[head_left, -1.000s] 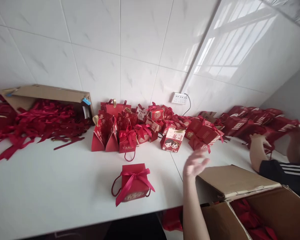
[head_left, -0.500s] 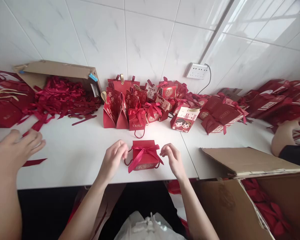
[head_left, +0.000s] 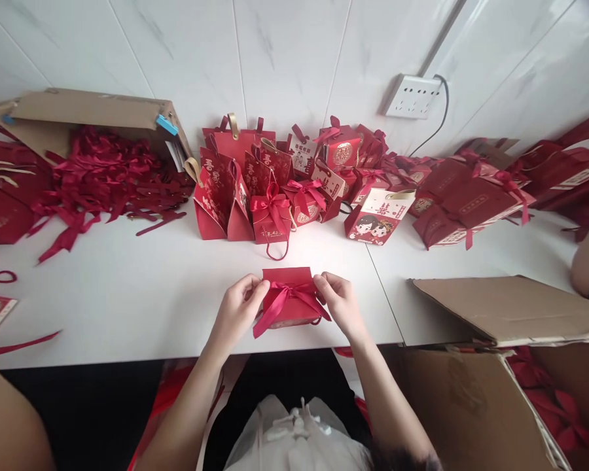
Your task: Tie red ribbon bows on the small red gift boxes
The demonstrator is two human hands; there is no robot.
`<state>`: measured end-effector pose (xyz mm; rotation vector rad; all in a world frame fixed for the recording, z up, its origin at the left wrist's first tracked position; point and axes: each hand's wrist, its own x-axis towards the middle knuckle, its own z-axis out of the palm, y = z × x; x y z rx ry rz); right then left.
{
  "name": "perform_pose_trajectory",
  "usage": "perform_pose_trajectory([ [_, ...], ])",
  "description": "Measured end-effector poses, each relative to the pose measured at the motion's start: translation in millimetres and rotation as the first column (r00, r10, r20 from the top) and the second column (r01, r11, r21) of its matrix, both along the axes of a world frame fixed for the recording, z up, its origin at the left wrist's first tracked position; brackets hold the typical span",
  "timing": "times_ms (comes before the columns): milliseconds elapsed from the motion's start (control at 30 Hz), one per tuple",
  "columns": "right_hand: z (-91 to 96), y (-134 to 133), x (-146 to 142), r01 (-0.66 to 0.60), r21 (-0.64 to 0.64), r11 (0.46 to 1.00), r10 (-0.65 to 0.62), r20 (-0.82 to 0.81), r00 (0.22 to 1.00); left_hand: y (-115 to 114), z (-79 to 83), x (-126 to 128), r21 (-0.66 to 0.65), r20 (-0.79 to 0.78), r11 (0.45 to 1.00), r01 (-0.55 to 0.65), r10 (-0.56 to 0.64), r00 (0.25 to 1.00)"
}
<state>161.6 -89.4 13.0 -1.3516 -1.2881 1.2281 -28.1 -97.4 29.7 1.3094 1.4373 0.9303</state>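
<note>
A small red gift box lies on the white table in front of me, with gold print on its lower front. A crimson ribbon bow is tied across it, its tails hanging to both sides. My left hand is closed in a pinch at the bow's left loop. On the other side, my right hand pinches the right loop, and the fingertips cover the loop ends. Part of a dark cord handle shows below the right side of the box.
Finished-looking red gift boxes stand in a cluster behind. A cardboard box at the left back spills red ribbons. An open carton stands at the right front. Co-workers' arms show at both edges. A power strip hangs on the wall.
Both my hands have moved inward, from beside the box to pinching the bow's loops. The co-worker's hand at left has drawn back out of sight. The view has shifted slightly.
</note>
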Motion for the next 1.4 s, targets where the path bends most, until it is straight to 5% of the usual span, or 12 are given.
perform_pose_trajectory([
  [200, -5.1, -1.3, -2.6, -0.017, -0.098, 0.995, 0.005, -0.126, 0.992, -0.4, -15.4, -5.6, -0.037, 0.267, 0.998, 0.055, -0.043, 0.963],
  [533, -6.3, -1.1, -4.2, 0.002, -0.098, 0.995, -0.013, -0.114, 0.993, 1.0, -11.6, 2.1, 0.042, 0.114, 0.999, -0.021, 0.016, 0.993],
  [900, -14.3, -1.2, -5.4, 0.008, -0.136, 0.991, -0.038, -0.22, 0.975, -3.4, -38.8, 4.8, 0.111, 0.263, 0.99, -0.087, 0.056, 0.963],
  [1400, -24.4, -0.3, -6.0, -0.042, -0.114, 0.993, 0.002, -0.331, 0.944, -1.5, -49.8, 15.6, 0.122, 0.441, 0.976, -0.179, 0.109, 0.891],
])
